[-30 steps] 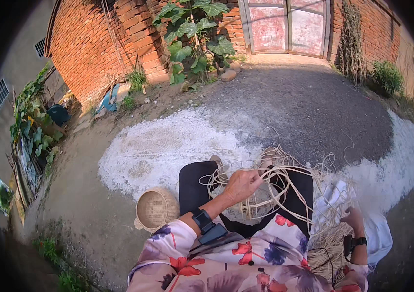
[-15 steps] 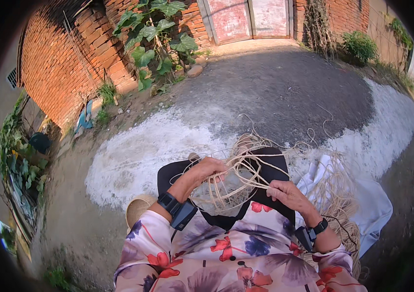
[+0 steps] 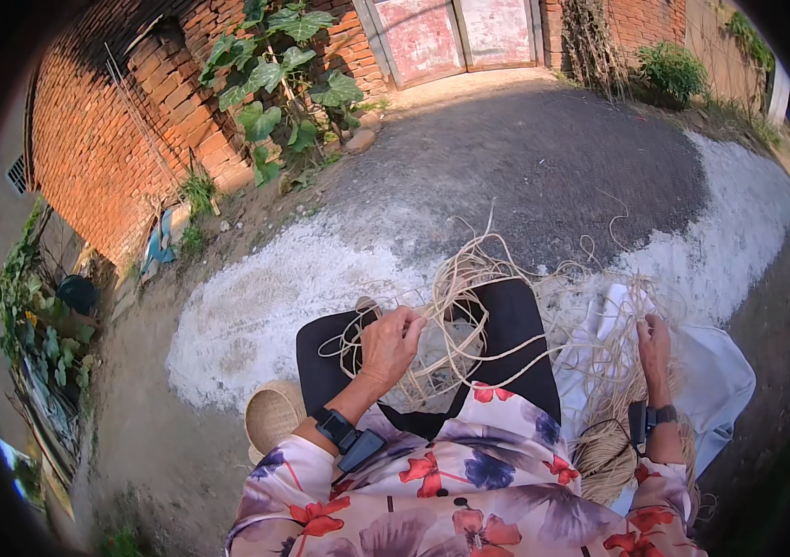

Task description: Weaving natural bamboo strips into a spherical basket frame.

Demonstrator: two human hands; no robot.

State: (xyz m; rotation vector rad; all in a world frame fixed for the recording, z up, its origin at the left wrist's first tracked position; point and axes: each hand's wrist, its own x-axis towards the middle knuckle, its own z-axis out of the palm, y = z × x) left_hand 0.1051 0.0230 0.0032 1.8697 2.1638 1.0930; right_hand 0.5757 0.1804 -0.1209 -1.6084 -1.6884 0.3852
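Observation:
Pale twisted cord [image 3: 465,278] hangs in loose, tangled loops over the gap between my knees. My left hand [image 3: 393,345] pinches a bunch of these strands between thumb and fingers, above my left thigh. Out to the right, my right hand [image 3: 653,345] is closed above a heap of the same cord [image 3: 607,455]. A single strand runs from the loops across my right thigh toward that hand. Its fingers are partly turned away, but they seem to grip the strand. Each wrist wears a dark strapped device.
White cloth [image 3: 712,376] lies under the cord heap on the right. A round woven basket [image 3: 274,416] sits by my left thigh. Loose cord ends trail over the pale and grey ground [image 3: 543,200] ahead. Farther off are leafy plants [image 3: 270,93], brick walls and a faded red door [image 3: 418,42].
My right hand has swung away from the loops to the right, over the cord heap, drawing a strand out long. My left hand has shifted slightly left and stays on the cord.

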